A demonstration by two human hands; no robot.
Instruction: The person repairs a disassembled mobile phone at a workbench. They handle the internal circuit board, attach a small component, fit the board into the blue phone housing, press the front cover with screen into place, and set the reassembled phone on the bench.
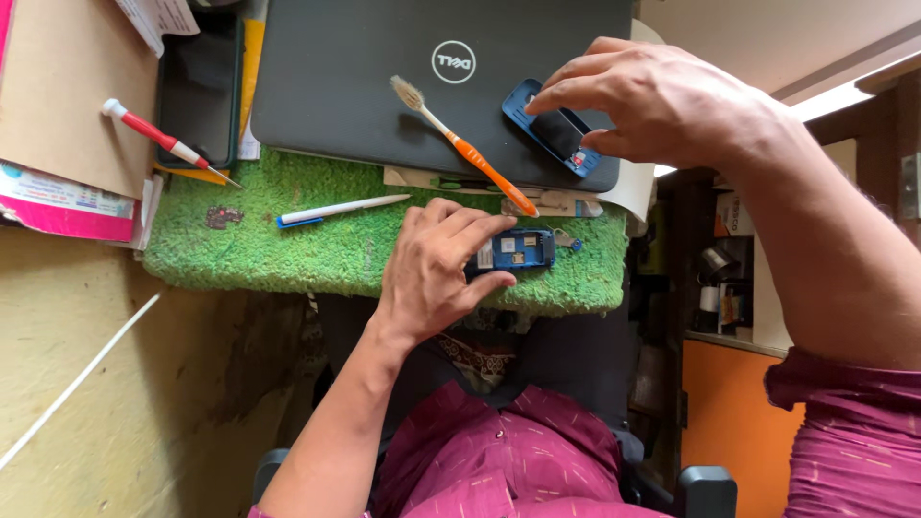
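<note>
Left hand (436, 264) pinches opened phone (518, 249) on green mat (278, 240).

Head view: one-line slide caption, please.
Left hand holds an opened blue phone on green mat; right hand touches blue cover on closed laptop.

Pink-and-white package (67, 203) at left edge; dark tablet screen (199, 86), perhaps, beside closed laptop (384, 77).
</note>
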